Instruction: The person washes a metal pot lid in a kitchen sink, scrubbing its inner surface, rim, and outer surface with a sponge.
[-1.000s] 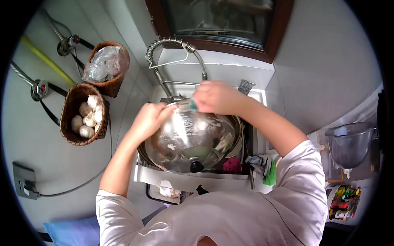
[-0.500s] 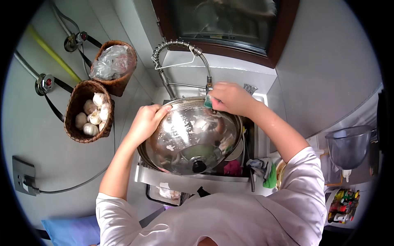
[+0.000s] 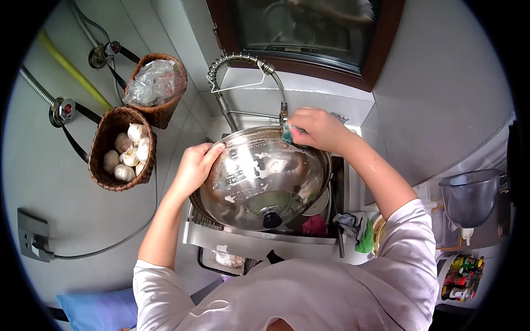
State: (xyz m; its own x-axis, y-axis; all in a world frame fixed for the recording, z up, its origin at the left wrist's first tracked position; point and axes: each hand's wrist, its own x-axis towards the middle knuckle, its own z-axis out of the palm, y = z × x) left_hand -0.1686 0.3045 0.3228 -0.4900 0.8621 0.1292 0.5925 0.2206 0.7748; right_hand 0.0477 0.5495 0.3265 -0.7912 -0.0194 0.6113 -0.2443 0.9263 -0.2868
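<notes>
A large shiny pot lid (image 3: 254,176) with a black knob is held tilted over the sink (image 3: 265,236), soap suds and drops on its surface. My left hand (image 3: 197,165) grips its upper left rim, thumb on the outer face. At the upper right rim, my right hand (image 3: 316,130) presses a green sponge (image 3: 287,134) against the lid, fingers closed round it. Behind the lid rises a spring-necked faucet (image 3: 223,105).
Two wicker baskets hang on the left wall, one with garlic (image 3: 130,156), the other with a plastic bag (image 3: 153,84). Cloths (image 3: 361,234) hang over the sink's front edge. A grey translucent container (image 3: 469,196) and several bottles (image 3: 462,276) are at the right.
The lid has tilted a little, and its knob sits slightly higher and further right. My right hand, with the sponge, has shifted slightly right along the rim.
</notes>
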